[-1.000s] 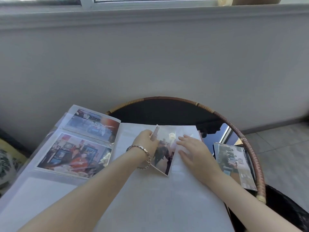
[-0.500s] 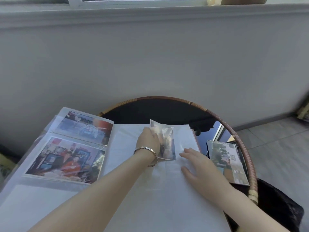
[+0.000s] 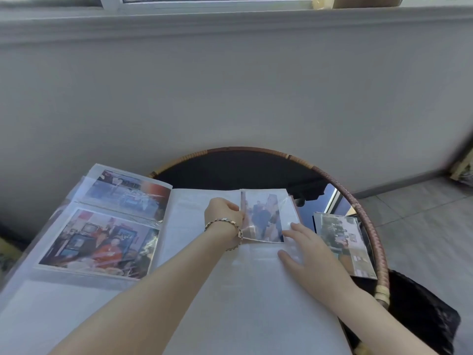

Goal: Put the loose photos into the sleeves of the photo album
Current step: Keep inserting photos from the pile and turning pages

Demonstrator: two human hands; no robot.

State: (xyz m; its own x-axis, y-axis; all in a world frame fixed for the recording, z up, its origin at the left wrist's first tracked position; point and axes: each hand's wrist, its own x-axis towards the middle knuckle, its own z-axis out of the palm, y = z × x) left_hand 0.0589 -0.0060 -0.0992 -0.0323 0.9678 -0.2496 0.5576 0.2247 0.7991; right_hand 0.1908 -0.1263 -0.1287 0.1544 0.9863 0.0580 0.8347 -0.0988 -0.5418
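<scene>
Photo album (image 3: 122, 298) on table (image 3: 358, 201) — loose photos (image 3: 343, 242) right.

Fingertips of my left hand (image 3: 222, 213) curl out of sight against the glossy colour photo (image 3: 266, 219), its figures a blur. The open white album (image 3: 256, 303) hides most of the round dark rattan-rimmed table (image 3: 230, 170) and runs off the bottom edge.

Photo album (image 3: 256, 290): I log the pages as matt white paper. The sleeves (image 3: 151, 242) over them are clear plastic film, glossy, with streaks of glare. Photo (image 3: 266, 219): glossy print paper, and I read the loose photos (image 3: 343, 242) the same. Bracelet (image 3: 222, 220): shiny metal links. Table top (image 3: 230, 170): dark, mirror-smooth, glass by the look. Its rim (image 3: 380, 265) is wrapped cane, ribbed and rough. Wall (image 3: 230, 85): matt paint. Floor (image 3: 422, 221): smooth tile.
</scene>
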